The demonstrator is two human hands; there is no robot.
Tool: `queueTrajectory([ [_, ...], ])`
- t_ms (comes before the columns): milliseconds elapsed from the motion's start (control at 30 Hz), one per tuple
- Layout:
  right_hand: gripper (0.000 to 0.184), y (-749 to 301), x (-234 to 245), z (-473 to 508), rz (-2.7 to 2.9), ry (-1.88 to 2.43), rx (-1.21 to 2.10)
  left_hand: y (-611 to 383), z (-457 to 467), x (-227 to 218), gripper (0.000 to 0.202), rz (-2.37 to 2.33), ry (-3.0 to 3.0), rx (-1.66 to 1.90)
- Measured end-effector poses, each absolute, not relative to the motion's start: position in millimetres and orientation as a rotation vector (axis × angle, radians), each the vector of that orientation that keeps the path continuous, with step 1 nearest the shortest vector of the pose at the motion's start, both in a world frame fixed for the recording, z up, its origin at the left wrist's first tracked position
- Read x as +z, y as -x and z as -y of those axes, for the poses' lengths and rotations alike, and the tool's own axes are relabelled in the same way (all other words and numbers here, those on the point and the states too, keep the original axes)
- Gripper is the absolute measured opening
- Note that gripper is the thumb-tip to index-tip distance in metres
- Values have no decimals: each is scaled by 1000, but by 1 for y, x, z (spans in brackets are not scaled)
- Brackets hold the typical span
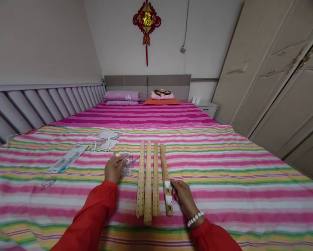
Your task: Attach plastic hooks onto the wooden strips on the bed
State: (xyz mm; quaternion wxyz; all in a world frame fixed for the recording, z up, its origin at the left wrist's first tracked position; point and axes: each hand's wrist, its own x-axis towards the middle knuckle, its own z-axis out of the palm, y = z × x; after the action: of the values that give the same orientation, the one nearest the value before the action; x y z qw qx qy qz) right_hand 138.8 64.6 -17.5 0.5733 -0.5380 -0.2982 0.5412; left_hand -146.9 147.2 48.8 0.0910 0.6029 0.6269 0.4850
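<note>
My left hand [113, 169] has its fingers closed at the edge of a clear plastic packet [127, 168] with small pieces inside. Beside it lie several pale wooden strips [148, 181] with rows of holes, roughly side by side on the striped bedspread. On the rightmost wooden strip [163, 164] sit two white adhesive hooks, an upper hook [167, 185] and a lower hook [169, 200]. My right hand [181, 195], wearing a white bead bracelet, has its fingertips pinched at the right edge of the upper hook.
To the left on the bedspread [224, 195] are a flat blister pack [67, 159], crumpled clear wrappers [105, 141] and a small tangle of wire or plastic [49, 182]. Folded bedding [123, 96] lies by the headboard [169, 83]. A slatted rail [49, 97] and wardrobe [276, 76] flank the bed.
</note>
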Motion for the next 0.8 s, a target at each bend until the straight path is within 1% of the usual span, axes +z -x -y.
queueTrajectory([
  [100, 40, -139, -16, -64, 689, 1253, 1267, 138, -141, 52, 31, -1655, -1214, 1603],
  [167, 40, -140, -16, -65, 676, 1245, 1280, 128, -135, 55, 38, -1482, -934, 1578],
  [233, 38, -141, -16, -65, 663, 1230, 1292, 115, -127, 57, 38, -1328, -796, 1490],
  [367, 32, -144, -14, -65, 664, 1180, 1313, 86, -114, 56, 24, -1179, -727, 1319],
  [433, 29, -145, -10, -66, 666, 1144, 1307, 70, -110, 54, 20, -1155, -725, 1257],
  [567, 26, -145, 4, -73, 726, 1111, 1237, 38, -110, 47, 26, -1089, -772, 1126],
  [700, 31, -144, 21, -87, 851, 1080, 1243, 10, -112, 41, 35, -1067, -900, 1052],
  [800, 32, -144, 25, -96, 858, 1061, 1286, -4, -116, 34, 36, -1097, -1042, 1062],
])
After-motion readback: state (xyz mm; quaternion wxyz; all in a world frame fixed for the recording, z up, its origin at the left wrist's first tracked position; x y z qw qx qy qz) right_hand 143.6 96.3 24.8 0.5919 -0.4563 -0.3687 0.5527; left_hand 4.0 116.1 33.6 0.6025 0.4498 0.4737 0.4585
